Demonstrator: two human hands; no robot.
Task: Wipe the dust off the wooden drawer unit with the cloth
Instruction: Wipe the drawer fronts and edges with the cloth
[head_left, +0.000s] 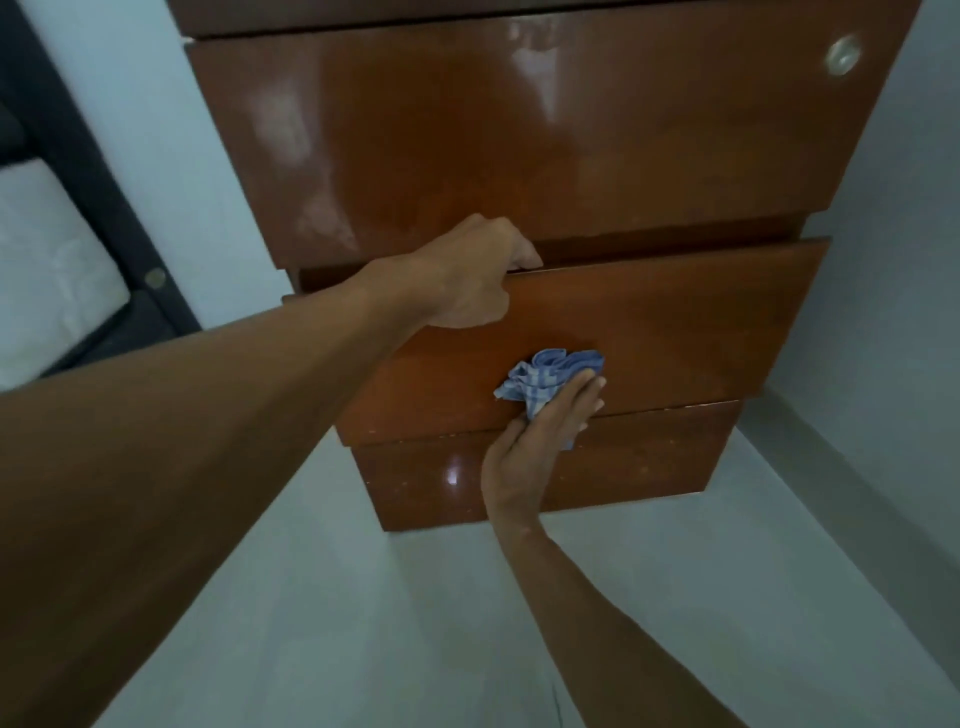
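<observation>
Left hand (478, 275), gripping the top of the open brown wooden drawer (675, 332), could be pinched if the blue checked cloth (545, 376) is pressed hard by the flat right hand (540, 441).

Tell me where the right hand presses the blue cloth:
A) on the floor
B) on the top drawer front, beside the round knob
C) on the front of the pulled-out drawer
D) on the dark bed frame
C: the right hand presses the cloth with straight fingers against the front of the pulled-out drawer, whose top edge the left hand grips.
</observation>
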